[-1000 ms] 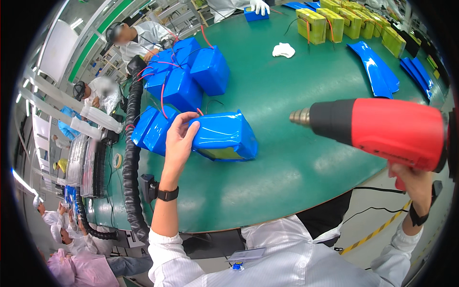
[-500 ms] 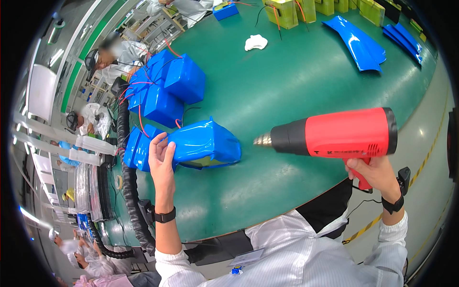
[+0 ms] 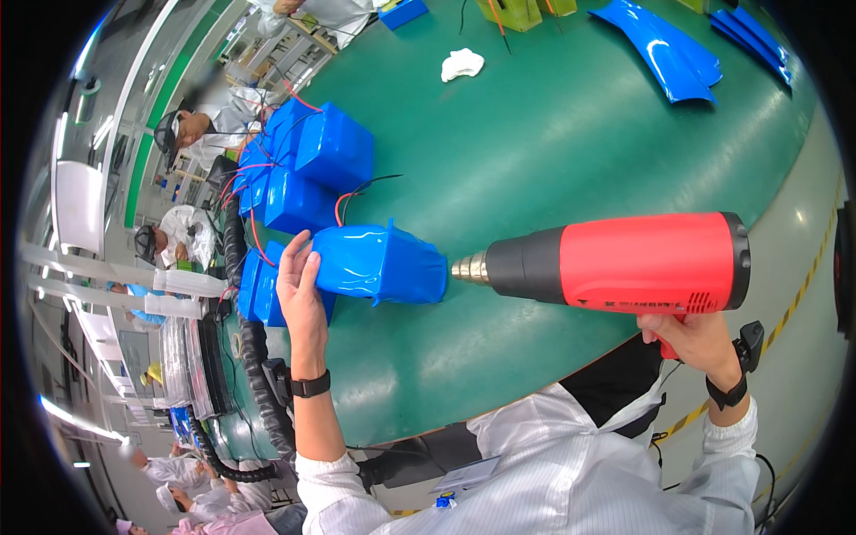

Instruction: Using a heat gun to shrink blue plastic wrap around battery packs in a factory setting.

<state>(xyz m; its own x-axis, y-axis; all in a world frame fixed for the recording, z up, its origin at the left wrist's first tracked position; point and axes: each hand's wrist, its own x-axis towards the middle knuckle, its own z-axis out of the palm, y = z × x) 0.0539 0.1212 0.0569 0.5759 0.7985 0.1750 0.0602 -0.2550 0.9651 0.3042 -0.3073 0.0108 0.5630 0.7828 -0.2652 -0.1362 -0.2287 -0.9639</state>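
A red and black heat gun (image 3: 651, 263) lies level across the right side of the view, its grip in my closed right hand (image 3: 700, 341). Its metal nozzle points left, a small gap away from the right end of a blue-wrapped battery pack (image 3: 352, 259). My left hand (image 3: 301, 299) holds that pack at its left end, with the thumb in front and the fingers partly behind it. The blue wrap is glossy, with a flared, creased edge toward the nozzle. Red and black wires rise behind the pack.
Several blue-wrapped packs (image 3: 334, 147) with wires cluster at the left, beside a black ribbed hose (image 3: 254, 357). Flat blue sleeves (image 3: 664, 53) lie far right on the green table (image 3: 535, 152). A white crumpled piece (image 3: 462, 64) and yellowish packs (image 3: 513, 13) are farther back. Co-workers (image 3: 201, 134) sit left.
The heat gun has moved left, its nozzle nearer the pack. My left hand has turned the pack, so the yellowish gap along its lower side no longer shows.
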